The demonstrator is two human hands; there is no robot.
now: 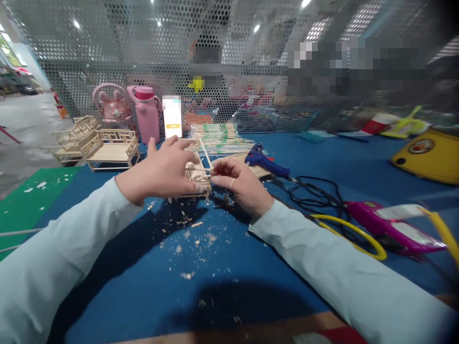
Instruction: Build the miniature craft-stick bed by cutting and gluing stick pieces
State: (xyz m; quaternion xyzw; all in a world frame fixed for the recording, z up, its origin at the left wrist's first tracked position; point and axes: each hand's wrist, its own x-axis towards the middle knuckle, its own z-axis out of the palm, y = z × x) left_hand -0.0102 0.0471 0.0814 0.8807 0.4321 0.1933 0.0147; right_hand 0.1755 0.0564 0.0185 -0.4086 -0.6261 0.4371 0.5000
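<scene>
A small model bench (193, 192) of thin wooden sticks sits on the blue tabletop, partly covered by my hands. My left hand (165, 167) reaches over it from the left, thumb along its front and fingers spread across its back, steadying it. From the right, my right hand (240, 181) pinches a thin wooden stick (205, 152) near the model's right corner. That stick slants up and left; whether it is joined to the model I cannot tell. A similar miniature bench (111, 149) stands to the left, with another wooden model (77, 136) behind it.
A blue glue gun (267, 162) lies right of my hands, near tangled black cable (315, 196). Further right are a purple device (394, 227) and a yellow cord (358, 234). Behind stand a pink bottle (147, 117), a lit phone (172, 119) and bundled sticks (215, 134). Wood scraps (197, 243) litter the front.
</scene>
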